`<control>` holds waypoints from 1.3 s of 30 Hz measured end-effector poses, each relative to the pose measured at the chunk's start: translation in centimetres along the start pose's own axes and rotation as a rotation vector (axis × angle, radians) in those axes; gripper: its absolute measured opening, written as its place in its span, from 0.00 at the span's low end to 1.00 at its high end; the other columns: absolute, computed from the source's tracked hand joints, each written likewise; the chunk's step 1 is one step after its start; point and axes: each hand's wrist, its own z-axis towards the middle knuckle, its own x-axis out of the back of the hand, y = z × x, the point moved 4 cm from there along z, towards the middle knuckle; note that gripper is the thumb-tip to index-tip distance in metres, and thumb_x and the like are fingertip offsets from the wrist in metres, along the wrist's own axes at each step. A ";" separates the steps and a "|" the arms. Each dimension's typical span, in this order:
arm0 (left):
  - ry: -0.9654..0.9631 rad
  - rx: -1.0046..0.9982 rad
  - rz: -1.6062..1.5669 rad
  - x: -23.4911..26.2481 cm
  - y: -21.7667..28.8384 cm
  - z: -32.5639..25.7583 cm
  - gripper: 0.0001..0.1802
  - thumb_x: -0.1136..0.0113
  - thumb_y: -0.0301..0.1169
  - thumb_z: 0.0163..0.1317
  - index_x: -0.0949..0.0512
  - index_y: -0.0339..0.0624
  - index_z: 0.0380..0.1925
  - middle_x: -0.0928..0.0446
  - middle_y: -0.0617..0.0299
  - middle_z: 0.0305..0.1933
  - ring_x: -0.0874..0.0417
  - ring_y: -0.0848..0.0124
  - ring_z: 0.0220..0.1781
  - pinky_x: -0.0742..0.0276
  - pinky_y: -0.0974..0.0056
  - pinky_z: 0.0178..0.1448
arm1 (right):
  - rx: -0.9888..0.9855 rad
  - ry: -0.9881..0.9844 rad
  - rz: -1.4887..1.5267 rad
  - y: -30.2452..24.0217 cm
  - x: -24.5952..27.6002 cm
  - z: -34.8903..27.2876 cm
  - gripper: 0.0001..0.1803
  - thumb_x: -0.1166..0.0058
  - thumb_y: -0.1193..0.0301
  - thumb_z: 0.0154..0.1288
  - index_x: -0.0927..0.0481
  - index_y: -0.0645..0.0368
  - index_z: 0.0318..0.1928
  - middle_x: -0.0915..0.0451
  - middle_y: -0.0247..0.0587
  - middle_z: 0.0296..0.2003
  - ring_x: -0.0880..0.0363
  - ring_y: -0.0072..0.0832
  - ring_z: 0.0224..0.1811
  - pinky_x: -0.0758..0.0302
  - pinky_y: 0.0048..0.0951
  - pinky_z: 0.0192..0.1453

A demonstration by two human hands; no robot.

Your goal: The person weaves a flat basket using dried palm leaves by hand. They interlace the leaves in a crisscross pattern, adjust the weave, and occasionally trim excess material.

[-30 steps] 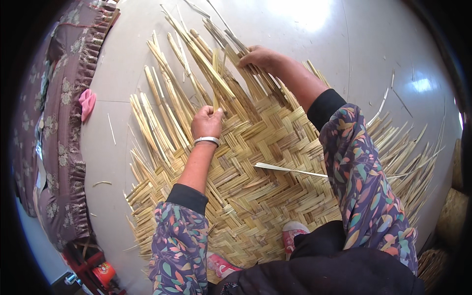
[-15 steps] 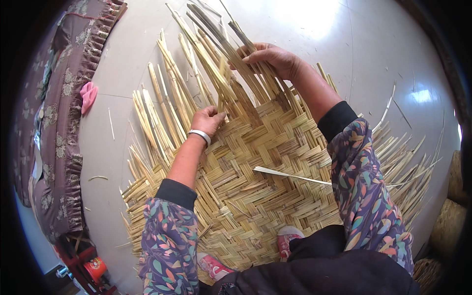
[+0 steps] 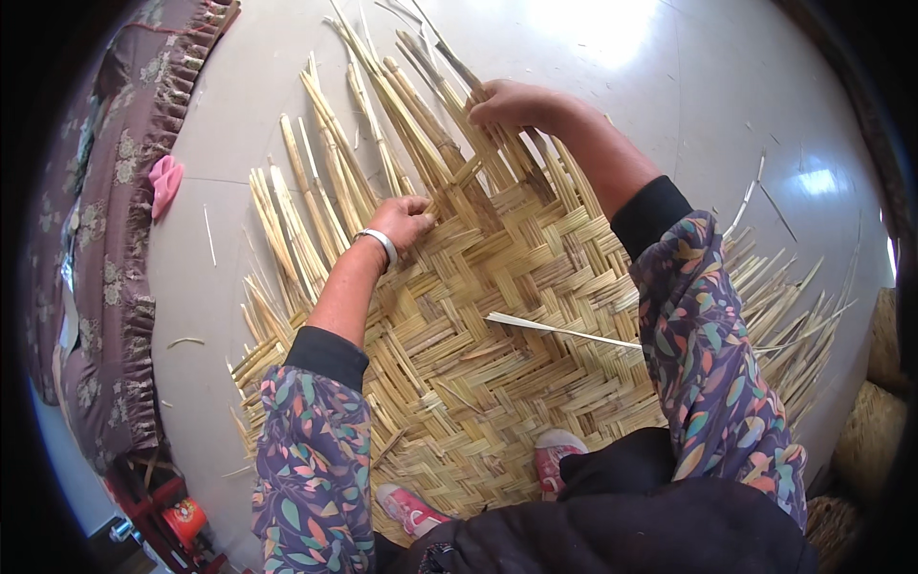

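Observation:
A half-woven mat (image 3: pixel 516 316) of split yellow-brown reeds lies on the floor beneath me, its loose ends fanning out at the far and side edges. My right hand (image 3: pixel 507 105) is closed around several upright reed strips (image 3: pixel 466 75) at the far edge. Down and to the left, my left hand (image 3: pixel 406 224), with a white bracelet at its wrist, has its fingers pinched at the weave's edge beside a crossing reed strip (image 3: pixel 467 172). Its fingertips are partly hidden. One loose pale strip (image 3: pixel 555 328) rests across the woven middle.
My red shoes (image 3: pixel 411 509) stand on the near part of the mat. A patterned fabric cover (image 3: pixel 105 239) hangs at the left, with a pink cloth (image 3: pixel 165 186) by its edge. Reed scraps lie on the tiled floor (image 3: pixel 206 316). Rounded straw-coloured objects (image 3: pixel 872 426) stand at the right.
Some strips that my right hand held raised have dropped back from it, and its fingers have closed further. My left hand stays at about the same spot on the weave.

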 end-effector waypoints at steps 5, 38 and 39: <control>0.102 0.020 -0.027 -0.6 -1.1 1.4 0.11 0.42 0.29 0.57 0.21 0.36 0.40 0.20 0.60 0.38 0.22 0.74 0.39 0.27 0.69 0.47 | -0.134 -0.009 -0.218 0.0 -0.3 0.1 0.13 0.48 0.66 0.53 0.22 0.62 0.36 0.21 0.39 0.24 0.26 0.26 0.17 0.28 0.28 0.20; 0.661 0.055 0.468 -5.0 2.3 -2.4 0.15 0.43 0.37 0.58 0.26 0.51 0.46 0.24 0.64 0.49 0.29 0.63 0.56 0.41 0.52 0.62 | -0.180 -0.139 -0.051 4.9 -1.3 -2.6 0.24 0.45 0.66 0.50 0.26 0.66 0.47 0.21 0.46 0.38 0.20 0.31 0.37 0.20 0.31 0.35; 0.564 0.043 0.514 -4.4 2.9 -2.4 0.11 0.43 0.36 0.57 0.22 0.49 0.40 0.21 0.62 0.45 0.26 0.62 0.53 0.35 0.54 0.58 | -0.179 -0.142 -0.046 5.0 -1.3 -2.6 0.24 0.45 0.66 0.49 0.26 0.65 0.47 0.21 0.46 0.38 0.20 0.31 0.37 0.20 0.31 0.35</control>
